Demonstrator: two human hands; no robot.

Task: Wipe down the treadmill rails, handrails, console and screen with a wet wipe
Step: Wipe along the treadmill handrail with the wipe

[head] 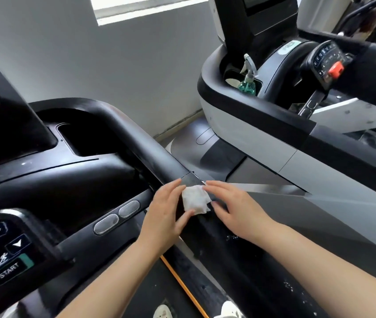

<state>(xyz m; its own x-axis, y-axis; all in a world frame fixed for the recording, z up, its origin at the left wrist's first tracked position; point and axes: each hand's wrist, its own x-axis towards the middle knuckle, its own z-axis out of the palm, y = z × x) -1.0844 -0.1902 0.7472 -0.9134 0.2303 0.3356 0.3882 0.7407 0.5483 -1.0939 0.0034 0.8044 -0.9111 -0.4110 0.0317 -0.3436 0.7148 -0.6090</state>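
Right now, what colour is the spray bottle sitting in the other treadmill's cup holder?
The spray bottle is see-through green with a pale grey-white trigger top. The head view shows it.

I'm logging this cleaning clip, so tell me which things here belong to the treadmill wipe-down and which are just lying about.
Part of the job:
- wet wipe, held between left hand and right hand
- handrail under the wipe
- console with START button
- screen

Just lying about:
- spray bottle in the neighbouring treadmill's cup holder
- neighbouring treadmill

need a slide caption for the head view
Both hands, left hand and right hand, hold a white wet wipe on the treadmill's black right handrail.
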